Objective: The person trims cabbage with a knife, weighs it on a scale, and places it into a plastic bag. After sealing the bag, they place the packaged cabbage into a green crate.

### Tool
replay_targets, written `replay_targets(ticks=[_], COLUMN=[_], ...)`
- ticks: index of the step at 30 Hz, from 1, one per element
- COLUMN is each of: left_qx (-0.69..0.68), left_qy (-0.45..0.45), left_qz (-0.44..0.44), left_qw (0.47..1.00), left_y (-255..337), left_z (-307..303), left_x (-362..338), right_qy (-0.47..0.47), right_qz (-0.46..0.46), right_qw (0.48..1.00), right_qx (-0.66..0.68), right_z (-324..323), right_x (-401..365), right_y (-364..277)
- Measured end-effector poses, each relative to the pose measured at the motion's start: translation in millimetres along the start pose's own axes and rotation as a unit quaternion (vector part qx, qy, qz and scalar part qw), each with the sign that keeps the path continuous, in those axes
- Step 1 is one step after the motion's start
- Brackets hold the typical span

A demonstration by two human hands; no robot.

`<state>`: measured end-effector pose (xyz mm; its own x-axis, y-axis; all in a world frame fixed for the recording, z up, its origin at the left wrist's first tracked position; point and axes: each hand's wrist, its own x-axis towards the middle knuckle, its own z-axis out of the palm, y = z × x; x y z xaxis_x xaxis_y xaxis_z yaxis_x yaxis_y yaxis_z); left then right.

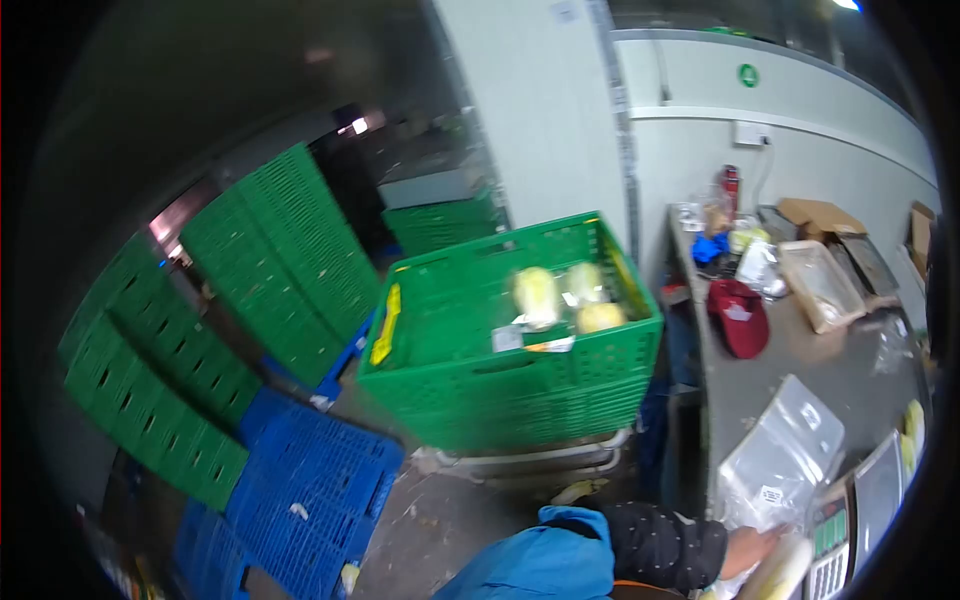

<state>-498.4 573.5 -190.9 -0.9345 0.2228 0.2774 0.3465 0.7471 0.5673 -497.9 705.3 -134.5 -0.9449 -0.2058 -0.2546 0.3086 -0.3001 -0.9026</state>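
Observation:
My left hand [750,550] reaches in from the lower edge, its dark dotted sleeve and a blue garment behind it. Its fingers close on the near edge of a clear plastic bag [768,470], which lies on the metal table with a printed label. Just below the fingers is a pale, long vegetable, likely a napa cabbage [783,572], partly cut off by the frame. A weighing scale [830,545] with a green display and keypad stands right beside it. My right hand is out of sight.
A green crate [480,370] holding several bagged cabbages [538,298] sits atop a stack on a white-framed cart. Blue pallets [310,480] and tall green crate stacks [280,240] stand left. The table also bears a red cap [738,318] and a shallow tray [822,287].

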Motion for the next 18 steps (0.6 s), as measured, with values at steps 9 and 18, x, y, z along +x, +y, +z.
replay_targets(ticks=[9,18], left_qx=[-0.081,-0.005], left_qy=[-0.027,0.16], left_qz=[-0.174,0.173], left_qw=[0.981,0.972], left_y=[44,4], left_z=[-110,-48], left_x=[-14,-33], right_qy=[0.004,0.047], right_qz=[-0.033,-0.084], right_qw=[0.996,0.993], right_qx=[-0.08,-0.073], right_z=[58,78], right_x=[6,2], right_y=[12,19])
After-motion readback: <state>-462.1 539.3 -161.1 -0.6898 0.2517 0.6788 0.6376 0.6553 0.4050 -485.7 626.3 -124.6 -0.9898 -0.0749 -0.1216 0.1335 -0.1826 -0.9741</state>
